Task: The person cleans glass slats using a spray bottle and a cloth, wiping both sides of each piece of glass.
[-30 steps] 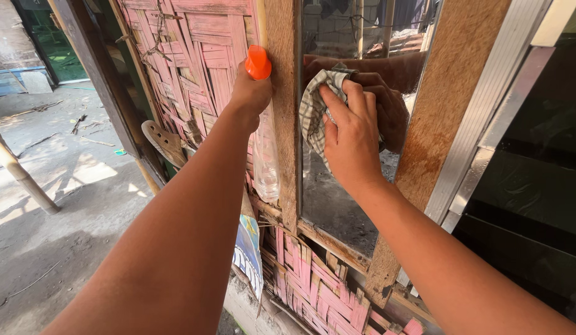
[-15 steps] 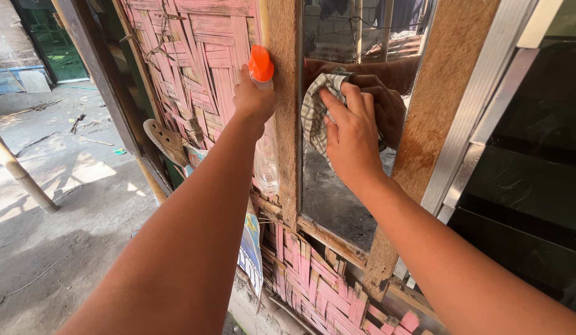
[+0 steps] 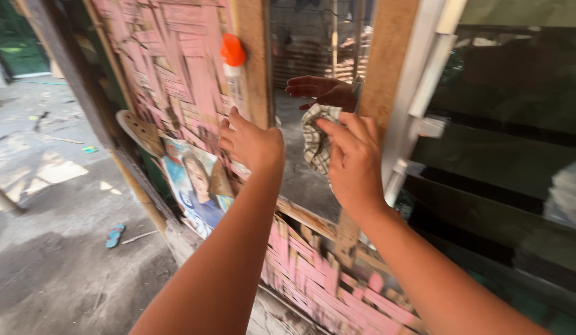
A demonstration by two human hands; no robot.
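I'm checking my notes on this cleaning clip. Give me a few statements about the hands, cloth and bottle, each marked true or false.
1. The right hand presses a checked cloth against the mirror. True.
2. The spray bottle has a blue cap. False: the cap is orange.
3. The left hand is below the bottle's cap. True.
4. The woven wall beside the mirror is green. False: it is pink.
5. A poster hangs on the wall below the left hand. True.
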